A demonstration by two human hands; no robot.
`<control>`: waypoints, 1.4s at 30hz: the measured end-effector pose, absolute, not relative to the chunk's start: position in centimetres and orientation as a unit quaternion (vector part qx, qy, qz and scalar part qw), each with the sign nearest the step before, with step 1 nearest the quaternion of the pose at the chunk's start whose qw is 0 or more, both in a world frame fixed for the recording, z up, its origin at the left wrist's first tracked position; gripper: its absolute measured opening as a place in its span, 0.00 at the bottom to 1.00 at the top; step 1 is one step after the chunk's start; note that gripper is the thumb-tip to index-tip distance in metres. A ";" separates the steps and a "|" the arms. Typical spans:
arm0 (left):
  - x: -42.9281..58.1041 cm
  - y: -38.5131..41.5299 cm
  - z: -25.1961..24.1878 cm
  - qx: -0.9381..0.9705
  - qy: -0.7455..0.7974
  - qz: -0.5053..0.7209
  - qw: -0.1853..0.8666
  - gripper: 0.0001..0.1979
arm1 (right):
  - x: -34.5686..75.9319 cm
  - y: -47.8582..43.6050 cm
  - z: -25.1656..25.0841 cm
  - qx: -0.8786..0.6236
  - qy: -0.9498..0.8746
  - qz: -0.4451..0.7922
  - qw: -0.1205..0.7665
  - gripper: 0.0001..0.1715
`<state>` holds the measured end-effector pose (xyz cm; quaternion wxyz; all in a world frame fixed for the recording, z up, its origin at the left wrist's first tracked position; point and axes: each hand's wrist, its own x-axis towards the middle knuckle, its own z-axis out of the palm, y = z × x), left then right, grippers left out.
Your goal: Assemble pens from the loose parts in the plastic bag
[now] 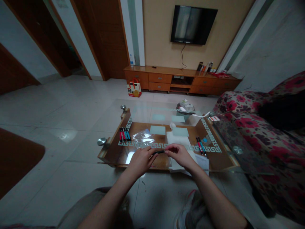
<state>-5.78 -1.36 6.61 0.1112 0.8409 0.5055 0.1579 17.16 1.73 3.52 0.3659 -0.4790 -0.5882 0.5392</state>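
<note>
Between both hands, above the near part of the glass table [107, 121], is a slim black pen [159, 152], held level. My left hand [141, 159] is closed on its left end. The fingertips of my right hand [178, 154] pinch its right end. Just beyond my left hand lies a clear plastic bag [144, 138]. To the left, several red, black and blue pens [125, 134] lie side by side on the table. A smaller group of red and blue pens [201, 146] lies to the right of my right hand.
White papers [202, 163] show under the glass beside my right forearm. A basket holding plastic bags [186, 108] stands near the table's far edge. A flowered sofa [252, 127] borders the right side. Beyond are a low cabinet [159, 78] and a paper gift bag [134, 89].
</note>
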 end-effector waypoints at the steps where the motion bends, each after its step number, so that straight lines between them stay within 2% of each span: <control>1: -5.8 -1.4 6.6 0.842 0.502 0.162 0.114 0.15 | 17.2 1.7 3.6 -0.478 -0.590 0.535 0.370 0.16; 12: -5.7 -1.4 6.5 0.848 0.494 0.149 0.116 0.13 | 16.8 1.6 4.1 -0.483 -0.574 0.526 0.401 0.17; 19: -5.8 -1.3 6.2 0.845 0.500 0.153 0.111 0.14 | 17.4 2.2 3.4 -0.490 -0.567 0.517 0.414 0.21; 26: -6.1 -1.3 6.6 0.829 0.527 0.155 0.106 0.12 | 20.2 4.7 2.4 -0.550 -0.573 0.433 0.426 0.19; 33: -6.2 -1.5 7.4 0.811 0.550 0.171 0.100 0.12 | 19.9 5.4 0.6 -0.570 -0.709 0.275 0.311 0.08; 42: -6.3 -1.4 6.8 0.801 0.561 0.187 0.094 0.12 | 16.8 6.2 -0.9 -0.547 -0.771 0.235 0.226 0.18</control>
